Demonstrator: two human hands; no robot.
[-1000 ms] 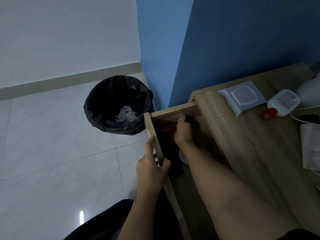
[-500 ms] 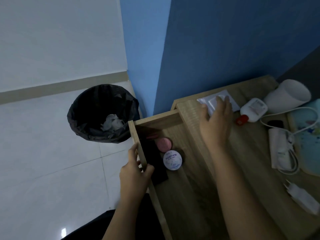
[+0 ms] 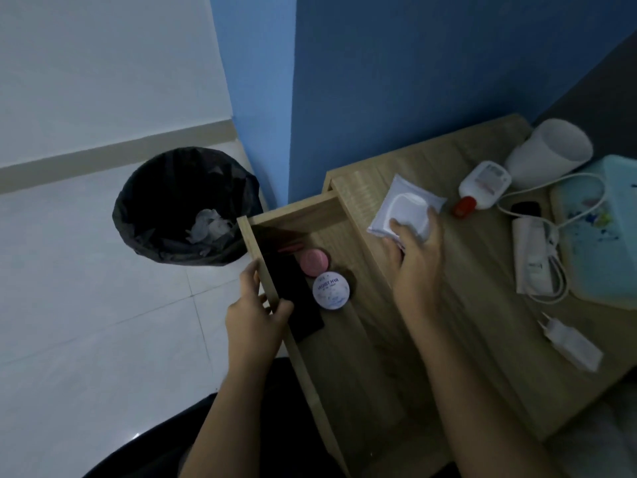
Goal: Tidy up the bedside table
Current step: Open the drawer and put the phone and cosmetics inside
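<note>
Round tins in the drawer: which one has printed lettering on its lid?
The white tin, nearer the person, carries lettering; the pink tin just beyond it, towards the wall, has a plain lid.

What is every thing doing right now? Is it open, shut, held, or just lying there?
Drawer: pulled open.
Left hand: gripping the drawer's front edge.
Right hand: holding the wipes pack.
Wipes pack: lifted at the table edge, flap shut.
White jar: in the drawer, lid on.
Pink jar: in the drawer, lid on.
Bin: open, some trash inside.
White bottle: lying down, red cap on.
Plug: lying loose on the table.
</note>
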